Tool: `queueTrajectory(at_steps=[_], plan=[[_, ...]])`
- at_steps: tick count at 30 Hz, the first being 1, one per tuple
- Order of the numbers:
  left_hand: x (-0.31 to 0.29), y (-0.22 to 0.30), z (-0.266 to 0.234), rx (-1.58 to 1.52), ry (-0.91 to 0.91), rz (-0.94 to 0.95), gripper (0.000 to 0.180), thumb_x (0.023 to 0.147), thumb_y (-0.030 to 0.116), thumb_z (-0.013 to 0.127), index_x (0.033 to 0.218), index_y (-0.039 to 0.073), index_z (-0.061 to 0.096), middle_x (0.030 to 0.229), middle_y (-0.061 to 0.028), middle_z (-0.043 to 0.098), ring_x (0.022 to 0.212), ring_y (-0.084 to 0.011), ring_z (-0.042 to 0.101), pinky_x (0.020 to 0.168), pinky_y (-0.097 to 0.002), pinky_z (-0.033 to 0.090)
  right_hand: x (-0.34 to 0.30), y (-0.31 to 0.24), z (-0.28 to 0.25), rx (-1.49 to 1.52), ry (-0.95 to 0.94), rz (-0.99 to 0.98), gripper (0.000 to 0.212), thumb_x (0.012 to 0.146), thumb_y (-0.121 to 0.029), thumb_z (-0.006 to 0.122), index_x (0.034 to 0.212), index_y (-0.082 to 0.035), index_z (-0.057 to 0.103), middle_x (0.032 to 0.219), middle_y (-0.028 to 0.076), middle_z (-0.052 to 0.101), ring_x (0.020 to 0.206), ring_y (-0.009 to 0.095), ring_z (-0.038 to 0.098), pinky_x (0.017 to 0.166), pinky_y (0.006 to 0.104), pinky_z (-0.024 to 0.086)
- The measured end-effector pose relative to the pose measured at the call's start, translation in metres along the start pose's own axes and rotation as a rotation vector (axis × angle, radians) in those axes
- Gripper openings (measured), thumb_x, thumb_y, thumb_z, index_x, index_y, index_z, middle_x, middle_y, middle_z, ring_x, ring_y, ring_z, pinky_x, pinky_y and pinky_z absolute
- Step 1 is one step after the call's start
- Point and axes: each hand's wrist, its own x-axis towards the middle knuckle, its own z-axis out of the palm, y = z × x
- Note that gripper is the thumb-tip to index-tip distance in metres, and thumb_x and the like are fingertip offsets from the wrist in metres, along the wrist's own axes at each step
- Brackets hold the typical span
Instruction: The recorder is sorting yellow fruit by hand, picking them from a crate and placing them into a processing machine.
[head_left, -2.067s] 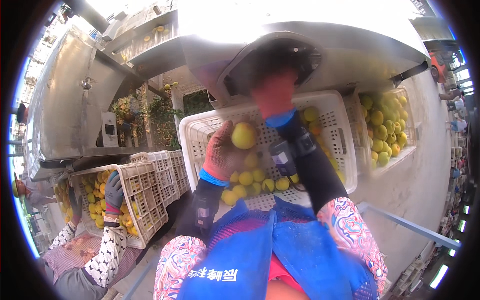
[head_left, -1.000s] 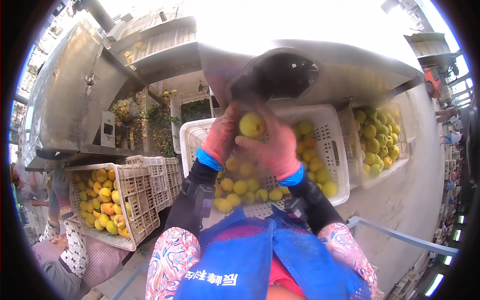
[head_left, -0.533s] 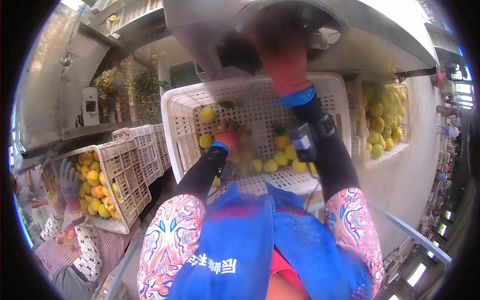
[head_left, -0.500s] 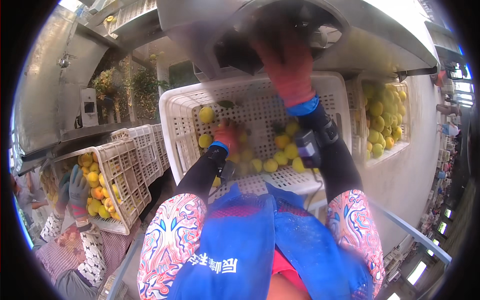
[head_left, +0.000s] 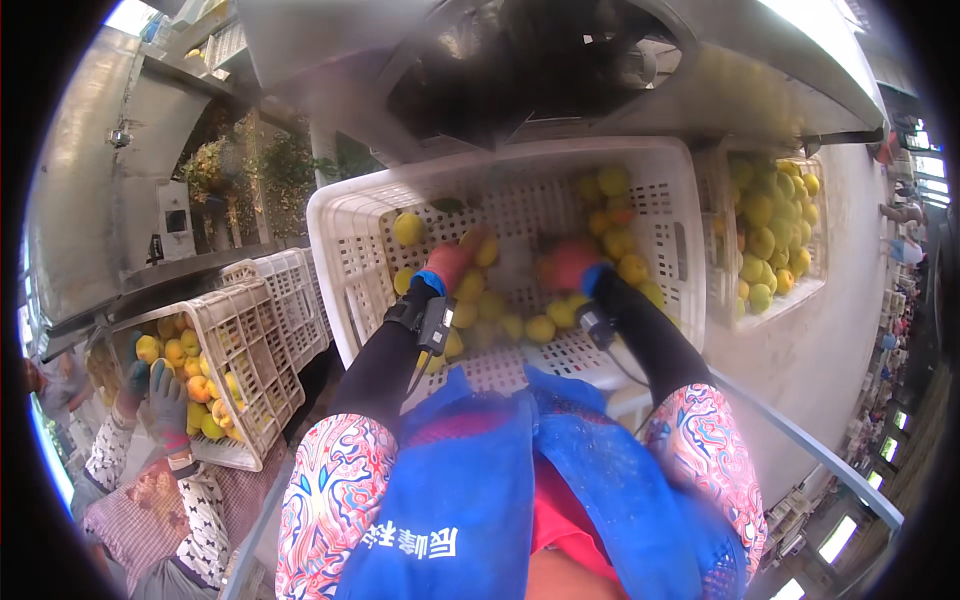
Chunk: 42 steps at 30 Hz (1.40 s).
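Yellow, peach-like fruit lies along the near side and right end of a white slatted plastic crate in front of me. Inside the crate, my left hand, in a reddish glove, closes on a yellow fruit left of the middle. Low over the crate floor, right of the middle, is my right hand, in a similar glove. Motion smears its fingers, so whether it holds anything is unclear. A green leaf rests near the crate's far left part.
Beyond the crate overhangs a metal machine with a dark opening. Another fruit-filled crate stands at the right. At the left, a co-worker's gloved hands are at a tilted crate of fruit. A metal rail runs at the near right.
My right hand has come down from the machine's dark opening into the crate. More fruit now shows along the crate's right end. My left hand has shifted slightly and is on a fruit.
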Motion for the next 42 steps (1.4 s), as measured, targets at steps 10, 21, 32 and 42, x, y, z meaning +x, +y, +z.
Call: queueTrajectory(at_steps=[10,21,32,42], plan=[[-0.097,0.080,-0.046,-1.802,-0.197,0.405,0.099,0.083,0.084,0.046,0.145,0.007,0.043,0.134,-0.0153,0.058,0.115,-0.0305,0.063,0.096,-0.0426,0.055,-0.060,-0.038,-0.042,1.447,0.728,-0.553,0.071,0.087,-0.026,0.075,0.146,0.000,0.045,0.145,0.012,0.052,0.129,0.019,0.051,0.107,0.0342,0.043],[-0.145,0.121,-0.094,-1.914,0.051,0.422,0.097,0.083,0.085,0.045,0.145,0.011,0.044,0.140,-0.0124,0.053,0.124,-0.0314,0.056,0.100,-0.0438,0.052,-0.138,-0.095,-0.086,0.749,1.280,-0.519,0.090,0.072,-0.023,0.084,0.149,-0.002,0.042,0.149,0.022,0.046,0.138,0.035,0.046,0.113,0.0398,0.037],[-0.164,0.135,-0.119,-1.412,0.270,0.643,0.105,0.078,0.087,0.049,0.145,0.007,0.044,0.141,-0.0103,0.053,0.124,-0.0240,0.056,0.096,-0.0378,0.054,-0.142,-0.098,-0.124,0.586,1.493,-0.303,0.090,0.070,-0.029,0.086,0.145,-0.003,0.043,0.136,0.024,0.054,0.120,0.042,0.056,0.099,0.0465,0.049],[-0.143,0.155,-0.128,-1.519,0.405,0.569,0.099,0.081,0.088,0.044,0.139,0.008,0.049,0.126,-0.0111,0.061,0.110,-0.0280,0.063,0.090,-0.0399,0.056,-0.106,-0.075,-0.161,0.511,1.754,-0.313,0.083,0.065,-0.032,0.089,0.135,-0.002,0.055,0.127,0.020,0.062,0.116,0.039,0.060,0.096,0.0469,0.049]])
